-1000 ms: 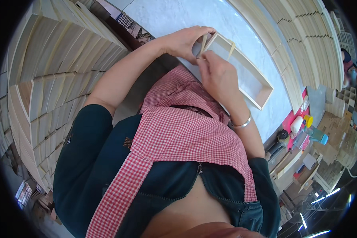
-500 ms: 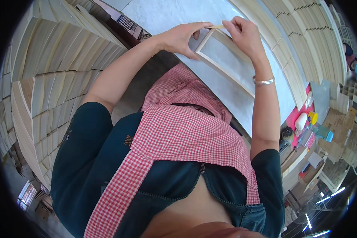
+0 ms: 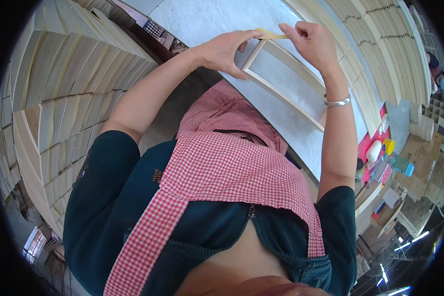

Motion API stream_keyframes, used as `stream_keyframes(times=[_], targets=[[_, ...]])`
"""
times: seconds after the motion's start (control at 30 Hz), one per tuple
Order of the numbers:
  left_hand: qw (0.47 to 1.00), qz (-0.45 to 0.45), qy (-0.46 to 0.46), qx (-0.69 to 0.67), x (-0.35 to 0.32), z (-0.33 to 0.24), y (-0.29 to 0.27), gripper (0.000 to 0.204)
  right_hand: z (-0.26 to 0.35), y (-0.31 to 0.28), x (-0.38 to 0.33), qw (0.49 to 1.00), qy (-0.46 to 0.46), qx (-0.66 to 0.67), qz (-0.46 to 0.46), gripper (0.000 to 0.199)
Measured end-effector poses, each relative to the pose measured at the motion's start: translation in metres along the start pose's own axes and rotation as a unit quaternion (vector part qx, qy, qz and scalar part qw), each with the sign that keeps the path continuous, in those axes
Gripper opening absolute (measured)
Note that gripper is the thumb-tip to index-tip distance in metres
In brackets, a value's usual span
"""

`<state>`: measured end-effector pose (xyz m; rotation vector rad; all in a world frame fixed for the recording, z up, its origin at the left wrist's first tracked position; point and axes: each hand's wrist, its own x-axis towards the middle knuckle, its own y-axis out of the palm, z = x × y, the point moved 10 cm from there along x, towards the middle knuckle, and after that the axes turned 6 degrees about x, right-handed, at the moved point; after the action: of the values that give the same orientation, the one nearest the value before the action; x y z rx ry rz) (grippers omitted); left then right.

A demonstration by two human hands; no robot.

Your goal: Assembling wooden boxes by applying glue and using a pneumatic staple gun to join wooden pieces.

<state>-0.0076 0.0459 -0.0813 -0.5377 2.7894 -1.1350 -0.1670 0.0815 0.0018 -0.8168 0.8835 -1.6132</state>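
Observation:
A shallow rectangular wooden frame [image 3: 284, 98] of pale wood lies on the grey-white tabletop, its middle open to the surface below. My left hand [image 3: 225, 52] spans the frame's short left end, index finger at the far corner and thumb by the near corner. From that far corner a thin yellowish strip, like tape [image 3: 271, 35], stretches right. Its other end is pinched in my right hand [image 3: 314, 47], which is closed and raised above the frame's far side. My right forearm covers part of the frame's right end.
Tall stacks of pale wooden pieces [image 3: 79, 64] rise on the left. More stacked wood [image 3: 380, 44] lines the table's [image 3: 202, 17] far right side. A white bottle [image 3: 374, 151] and a yellow container [image 3: 388, 146] stand on a red surface at right.
My right hand has moved right, and more of the yellowish strip shows between the hands. The frame has shifted slightly right. My left hand has stayed nearly in place.

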Motion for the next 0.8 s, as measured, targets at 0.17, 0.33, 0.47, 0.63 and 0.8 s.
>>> stream_keyframes(times=[0.17, 0.33, 0.47, 0.63, 0.8], targets=[[1.0, -0.011, 0.022, 0.017, 0.002, -0.005, -0.002, 0.107, 0.05, 0.004, -0.028, 0.998, -0.062, 0.012, -0.006, 0.051], [0.996, -0.04, 0.04, 0.069, -0.004, -0.008, -0.006, 0.104, 0.1, 0.04, -0.097, 0.991, -0.113, 0.008, 0.072, 0.019], [0.992, -0.054, 0.064, 0.096, -0.002, -0.012, -0.004, 0.102, 0.134, 0.061, -0.127, 0.986, -0.148, 0.02, 0.072, 0.017], [0.986, -0.07, 0.093, 0.116, 0.004, -0.014, 0.0, 0.1, 0.089, 0.056, -0.157, 0.999, -0.039, -0.021, 0.028, 0.017], [0.991, -0.055, 0.069, 0.102, -0.003, -0.004, -0.004, 0.104, -0.023, -0.015, -0.254, 0.981, 0.148, 0.011, -0.123, 0.018]])
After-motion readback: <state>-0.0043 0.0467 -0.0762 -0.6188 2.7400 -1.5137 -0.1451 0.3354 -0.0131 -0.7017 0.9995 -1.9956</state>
